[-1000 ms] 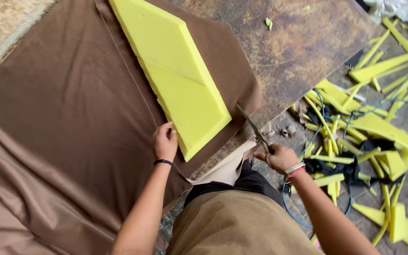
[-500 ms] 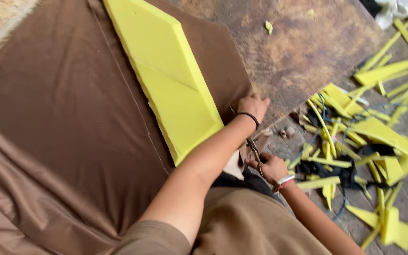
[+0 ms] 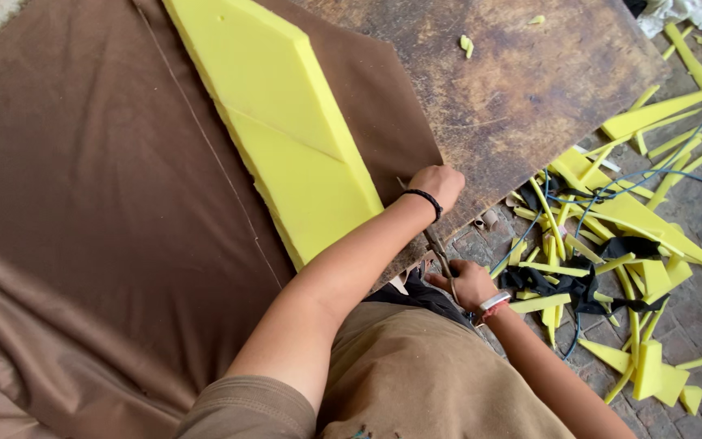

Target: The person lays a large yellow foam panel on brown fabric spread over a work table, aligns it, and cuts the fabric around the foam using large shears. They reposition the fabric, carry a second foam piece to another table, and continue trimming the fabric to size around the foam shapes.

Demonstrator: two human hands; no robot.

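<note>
R hand (image 3: 471, 283) closed round the handles of metal scissors (image 3: 435, 237), just off the table edge, above the lap; blades run up toward the L hand and seem to sit at the edge of the brown fabric (image 3: 107, 211), but whether blades are parted or shut: cannot tell, L wrist hides the tips. L hand (image 3: 439, 184) reaches across the body, fingers curled down onto the fabric edge right where it ends on the wooden table (image 3: 522, 89); looks like a pinch/press on the cloth, though fingertips aren't visible. Yellow foam block (image 3: 286, 138), long w/ angled ends and a diagonal seam, lies flat on the fabric, just beside the L hand, near corner close to the scissors. Floor to the right: heap of yellow foam offcuts (image 3: 635, 244), black scraps, a thin blue cable (image 3: 652, 175). Risks (judgement): L fingers sit close to the blade line, so a slip of the scissors could nick them; crossed arms block the view of the cut, so the line may wander; loose cloth could bunch in the blades; blades near foam corner could gouge it.
</note>
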